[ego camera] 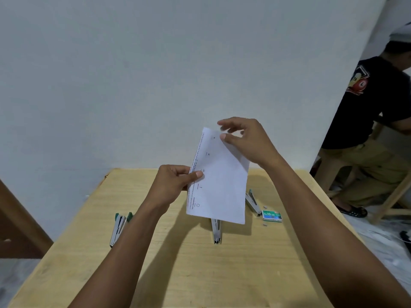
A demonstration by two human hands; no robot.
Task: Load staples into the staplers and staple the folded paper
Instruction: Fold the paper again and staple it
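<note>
A folded white paper (220,181) with small printed marks is held upright above the wooden table (182,267). My left hand (175,181) pinches its left edge near the middle. My right hand (246,141) touches its upper right part, thumb on the sheet and fingers spread. Three metal staplers with green parts lie on the table: one at the left (120,227), one in the middle (216,232) partly hidden under the paper, one at the right (253,202). A green staple box (271,216) lies beside the right stapler.
Small loose staple pieces (264,223) lie near the box. A white wall stands behind the table's far edge. A person in a black shirt (373,121) sits at the right on a wooden stool. A brown wooden panel (20,221) is at the left.
</note>
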